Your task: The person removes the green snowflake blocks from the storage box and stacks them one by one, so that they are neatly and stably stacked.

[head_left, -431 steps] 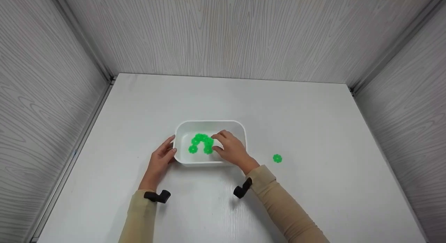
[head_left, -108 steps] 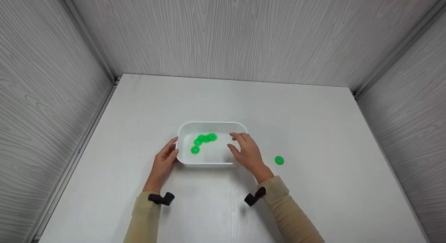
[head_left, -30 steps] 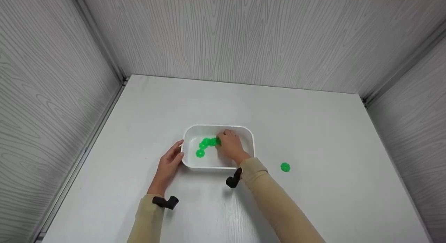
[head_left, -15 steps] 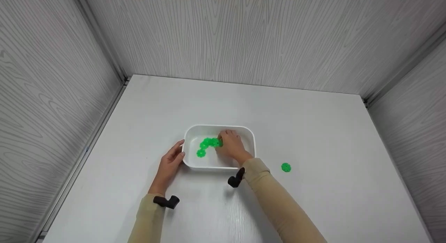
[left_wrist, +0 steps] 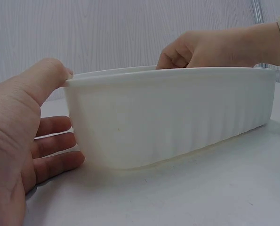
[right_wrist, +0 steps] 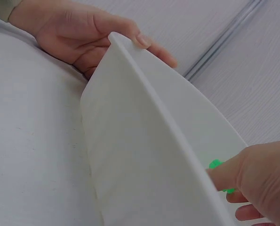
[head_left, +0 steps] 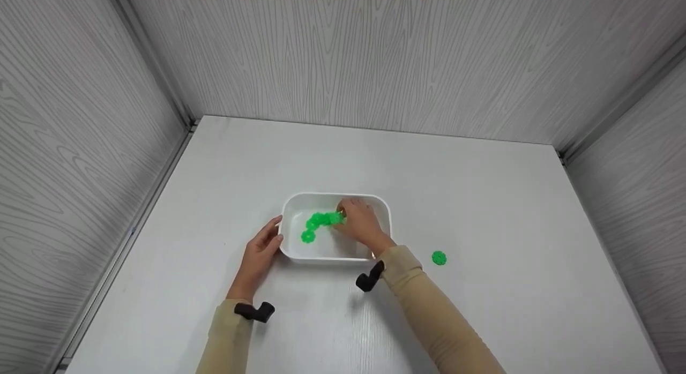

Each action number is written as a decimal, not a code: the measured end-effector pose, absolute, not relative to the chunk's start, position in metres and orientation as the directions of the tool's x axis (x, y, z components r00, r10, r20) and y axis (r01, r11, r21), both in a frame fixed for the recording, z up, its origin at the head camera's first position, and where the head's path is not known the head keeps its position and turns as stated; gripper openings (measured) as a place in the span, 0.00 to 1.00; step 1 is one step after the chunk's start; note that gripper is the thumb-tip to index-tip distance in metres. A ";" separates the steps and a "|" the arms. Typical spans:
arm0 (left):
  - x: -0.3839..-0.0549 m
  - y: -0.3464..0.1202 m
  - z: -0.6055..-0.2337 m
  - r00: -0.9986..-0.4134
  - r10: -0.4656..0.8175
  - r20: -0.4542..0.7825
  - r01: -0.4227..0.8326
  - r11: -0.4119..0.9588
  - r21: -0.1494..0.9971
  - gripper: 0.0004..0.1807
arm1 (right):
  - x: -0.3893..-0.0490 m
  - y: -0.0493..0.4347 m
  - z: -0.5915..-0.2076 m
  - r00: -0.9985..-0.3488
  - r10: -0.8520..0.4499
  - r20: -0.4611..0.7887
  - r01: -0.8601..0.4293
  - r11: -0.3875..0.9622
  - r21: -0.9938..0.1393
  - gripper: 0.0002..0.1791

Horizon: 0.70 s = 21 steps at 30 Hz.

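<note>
A shallow white plastic tub (head_left: 327,260) holds a bent row of several green snowflake building discs (head_left: 316,221), flower-shaped and overlapping one another. My right hand (head_left: 362,222) reaches into the tub and pinches the disc (head_left: 336,218) at the row's right end. In the right wrist view, green disc edges (right_wrist: 216,163) show beside the thumb. My left hand (head_left: 260,256) grips the tub's left end. Its thumb (left_wrist: 48,75) lies over the rim, and its other fingers (left_wrist: 55,143) bend against the outer wall below.
One loose green disc (head_left: 439,257) lies on the white table (head_left: 482,202) to the right of the tub. Pale wood-grain panels (head_left: 375,58) enclose the table at the back and both sides.
Since 3.6 s ago, my right hand has gone from hovering over the tub's right side to pinching the end disc. That disc now shows more fully. The left hand keeps its hold.
</note>
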<state>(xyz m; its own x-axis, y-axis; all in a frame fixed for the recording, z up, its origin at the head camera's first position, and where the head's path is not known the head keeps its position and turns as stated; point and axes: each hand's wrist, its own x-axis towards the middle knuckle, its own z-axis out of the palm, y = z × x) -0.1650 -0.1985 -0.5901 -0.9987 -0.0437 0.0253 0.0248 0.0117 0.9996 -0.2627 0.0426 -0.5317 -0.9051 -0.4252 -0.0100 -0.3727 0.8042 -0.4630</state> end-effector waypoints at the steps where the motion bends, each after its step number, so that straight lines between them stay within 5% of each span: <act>1: -0.165 -0.198 -0.590 -0.999 -0.043 0.028 0.027 0.013 1.000 0.24 | -0.262 0.043 -0.531 -0.904 -0.427 -0.002 -0.378 0.801 -0.465 0.17; 21: -0.165 -0.198 -0.592 -0.999 -0.016 0.048 0.049 -0.058 0.997 0.26 | -0.236 0.067 -0.529 -0.902 -0.402 0.155 -0.415 0.711 -0.568 0.18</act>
<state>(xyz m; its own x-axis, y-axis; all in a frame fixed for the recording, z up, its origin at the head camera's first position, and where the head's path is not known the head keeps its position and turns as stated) -0.1648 -0.1985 -0.5917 -0.9987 -0.0156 0.0480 0.0489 -0.0580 0.9971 -0.2360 0.0670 -0.5288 -0.9023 -0.4023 0.1552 -0.4147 0.7109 -0.5681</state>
